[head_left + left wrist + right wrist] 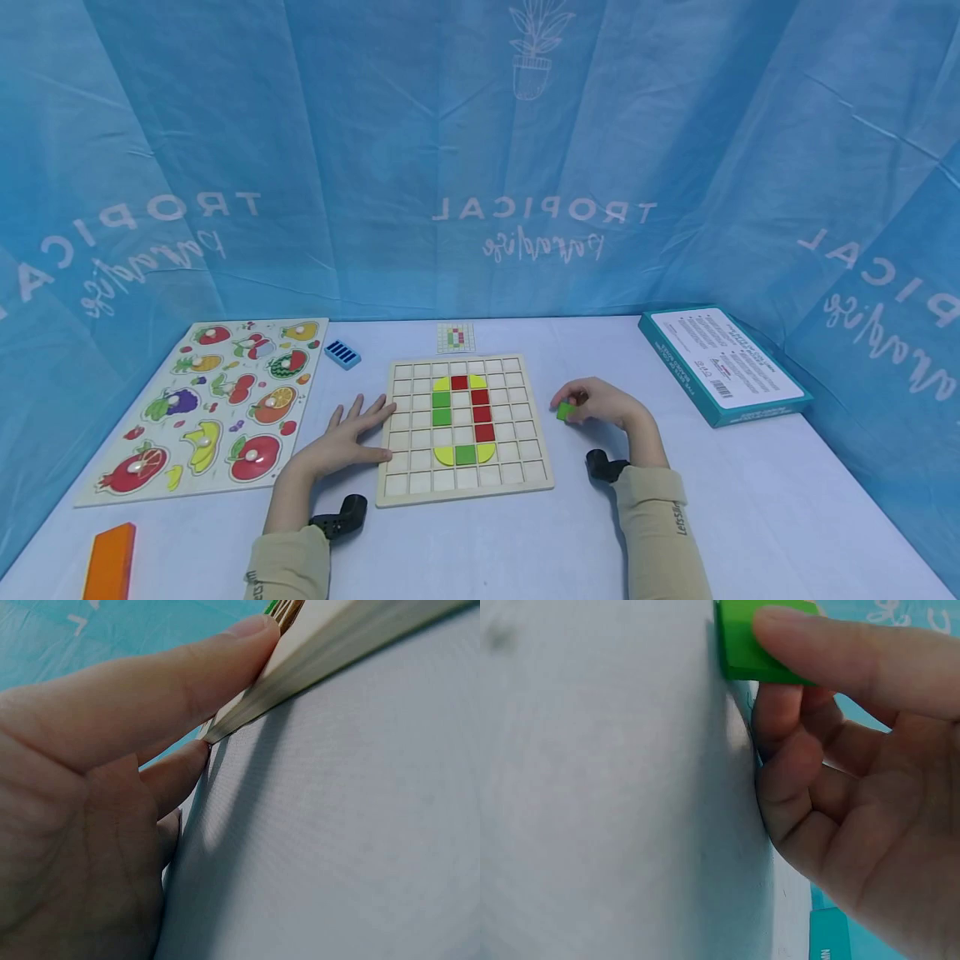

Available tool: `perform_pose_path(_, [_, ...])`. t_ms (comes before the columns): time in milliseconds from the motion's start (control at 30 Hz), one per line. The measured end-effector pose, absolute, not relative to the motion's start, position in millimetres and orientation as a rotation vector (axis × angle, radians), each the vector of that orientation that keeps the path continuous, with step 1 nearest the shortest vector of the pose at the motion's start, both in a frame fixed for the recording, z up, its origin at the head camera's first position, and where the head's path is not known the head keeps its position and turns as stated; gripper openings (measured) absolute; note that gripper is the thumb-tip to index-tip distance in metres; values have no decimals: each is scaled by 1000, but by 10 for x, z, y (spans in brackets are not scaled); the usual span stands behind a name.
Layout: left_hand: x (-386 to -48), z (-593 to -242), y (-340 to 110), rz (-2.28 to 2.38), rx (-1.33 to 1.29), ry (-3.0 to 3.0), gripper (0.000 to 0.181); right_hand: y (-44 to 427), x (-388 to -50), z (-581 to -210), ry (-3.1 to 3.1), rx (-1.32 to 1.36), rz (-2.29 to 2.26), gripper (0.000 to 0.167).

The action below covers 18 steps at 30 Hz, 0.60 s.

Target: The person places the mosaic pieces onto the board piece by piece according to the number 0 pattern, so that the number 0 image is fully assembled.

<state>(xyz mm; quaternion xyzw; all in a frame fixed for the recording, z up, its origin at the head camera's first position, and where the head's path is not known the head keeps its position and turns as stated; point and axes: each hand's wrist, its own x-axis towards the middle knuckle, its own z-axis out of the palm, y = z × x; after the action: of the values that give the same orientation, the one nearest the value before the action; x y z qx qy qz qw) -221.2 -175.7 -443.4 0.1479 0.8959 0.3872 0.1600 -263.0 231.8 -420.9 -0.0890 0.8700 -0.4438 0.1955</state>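
A wooden grid board [512, 475] lies flat on the white table. On it sits a closed ring of tiles: red squares [482, 414], green squares [442, 408] and yellow curved corner pieces [444, 455]. My left hand [337, 446] rests at the board's left side, fingers spread. Its thumb [187, 682] touches the board's edge in the left wrist view. Right of the board, my right hand [607, 404] pinches a green square block [742, 645] just at the tabletop. The thumb covers part of the block.
A small pattern card [456, 337] lies behind the board. To the left are a fruit puzzle board [168, 446], a blue slotted piece [342, 354] and an orange block [110, 562]. A teal box [723, 362] lies at the right. Blue cloth [480, 150] hangs behind the table.
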Motion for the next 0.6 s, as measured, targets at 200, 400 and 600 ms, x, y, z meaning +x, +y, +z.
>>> perform_pose_path(200, [-2215,-4424,-1756,1113,421,2555,86,2315,-2657,-4207,2485,-214,-1338,35])
perform_pose_path(400, [-2219,-4422,-1753,1115,421,2553,85,2255,-2670,-4158,2446,-201,-1460,40])
perform_pose_path(600, [-2211,-4418,-1752,1117,419,2553,85,2114,-2666,-4087,2398,-175,-1551,38])
